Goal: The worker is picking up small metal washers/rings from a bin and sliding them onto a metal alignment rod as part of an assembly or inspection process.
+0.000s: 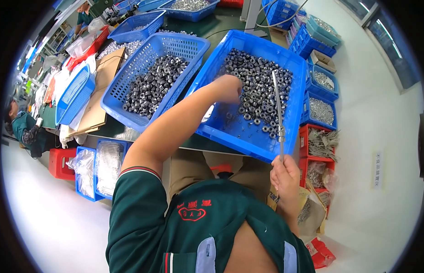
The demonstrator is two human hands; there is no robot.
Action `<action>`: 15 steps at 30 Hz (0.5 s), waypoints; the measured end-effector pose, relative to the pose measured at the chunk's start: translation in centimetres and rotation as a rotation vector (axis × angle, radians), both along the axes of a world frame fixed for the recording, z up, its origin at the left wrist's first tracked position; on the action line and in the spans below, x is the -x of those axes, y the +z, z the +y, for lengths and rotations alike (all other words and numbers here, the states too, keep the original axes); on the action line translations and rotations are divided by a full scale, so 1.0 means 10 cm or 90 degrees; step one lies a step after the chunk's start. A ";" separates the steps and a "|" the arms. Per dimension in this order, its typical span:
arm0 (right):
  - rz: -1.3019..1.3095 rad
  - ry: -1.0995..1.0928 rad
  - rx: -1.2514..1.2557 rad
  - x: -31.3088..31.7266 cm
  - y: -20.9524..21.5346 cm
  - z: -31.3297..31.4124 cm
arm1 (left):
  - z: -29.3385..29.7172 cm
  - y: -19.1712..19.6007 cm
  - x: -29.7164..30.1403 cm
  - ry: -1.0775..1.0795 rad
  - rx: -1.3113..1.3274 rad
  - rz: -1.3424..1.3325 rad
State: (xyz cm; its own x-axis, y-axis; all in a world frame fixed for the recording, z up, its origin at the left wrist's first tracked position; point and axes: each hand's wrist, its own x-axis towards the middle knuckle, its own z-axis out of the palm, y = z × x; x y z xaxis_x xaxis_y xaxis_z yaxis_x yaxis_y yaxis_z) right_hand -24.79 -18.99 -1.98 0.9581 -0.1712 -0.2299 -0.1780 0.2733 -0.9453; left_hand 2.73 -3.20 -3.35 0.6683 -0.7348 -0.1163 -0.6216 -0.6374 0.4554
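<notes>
Head view: the right hand (285,175), just past the 5 o'clock rim of the blue tray (253,143), is clenched around the lower end of a slender rod (277,98), whose free end points close to 12 o'clock. The rod looks stiff and smooth, probably metal; its bare lower end seems the right place to grip, leaving the upper length clear. A shiny stack sits on it just above the fingers, threaded rings or a collar, I cannot tell which.

The left hand (229,88) is blurred at the tray's 9 o'clock, over the edge of the loose metal rings (262,86); whether it grasps any, I cannot tell. Each ring should be light, hard and not fragile, perhaps slippery if oily, best pinched by its outer rim so the hole stays clear. More rings fill the perforated basket (198,43) at the tray's 9 o'clock
</notes>
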 end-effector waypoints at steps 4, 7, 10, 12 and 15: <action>0.008 -0.009 0.036 0.03 0.03 0.04 | 0.04 0.19 0.02 0.160 0.515 0.592; 0.031 0.028 0.028 0.07 -0.01 0.04 | 0.11 0.20 -0.01 0.141 0.751 0.852; 0.015 0.069 0.034 0.09 -0.04 0.05 | 0.10 0.17 -0.02 0.117 0.816 0.910; 0.011 0.073 0.027 0.07 -0.04 0.07 | 0.09 0.19 0.02 0.071 0.822 0.919; -0.012 0.091 0.031 0.03 -0.04 0.08 | 0.07 0.27 0.11 0.047 0.821 0.895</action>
State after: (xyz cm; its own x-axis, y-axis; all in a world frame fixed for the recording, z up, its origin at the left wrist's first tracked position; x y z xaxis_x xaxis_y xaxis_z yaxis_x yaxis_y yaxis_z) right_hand -25.12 -18.15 -2.38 0.9775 -0.0425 -0.2068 -0.1945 0.2000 -0.9603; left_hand 1.61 -2.50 -0.66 0.6207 -0.7840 -0.0090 0.5750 0.4473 0.6851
